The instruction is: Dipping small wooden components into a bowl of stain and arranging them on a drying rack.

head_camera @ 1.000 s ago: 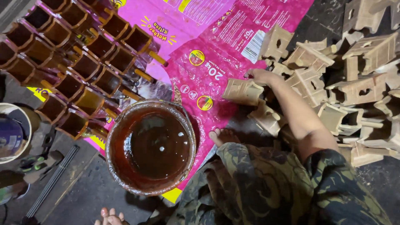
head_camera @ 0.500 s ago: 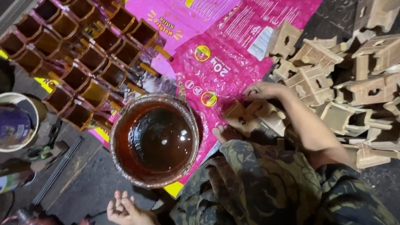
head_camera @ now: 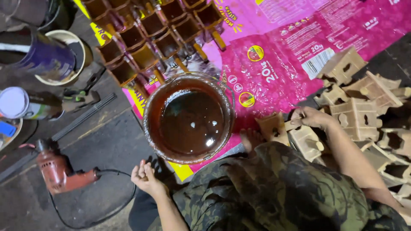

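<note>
My right hand [head_camera: 311,117] grips a bare, light wooden piece [head_camera: 273,126] at the edge of the pink sack [head_camera: 282,64], just right of the bowl. Another pale piece [head_camera: 306,141] lies under my wrist. A round bowl [head_camera: 145,124] filled with dark brown liquid sits in front of my knees. My left hand [head_camera: 145,177] hovers low over the dark floor below the bowl, fingers loosely curled and holding nothing. My bare foot [head_camera: 251,139] rests beside the bowl.
Several dark-stained wooden pieces [head_camera: 145,38] stand in rows at the top. A pile of unstained pieces [head_camera: 364,115] lies on the right. A red electric drill [head_camera: 58,171] with its cord lies on the floor at left, near two cans [head_camera: 55,57] and a spray can [head_camera: 21,105].
My head view has shifted left, so the drill and cans now show. My right hand pulled a wooden piece from the pile toward the bowl. My left hand rose into view.
</note>
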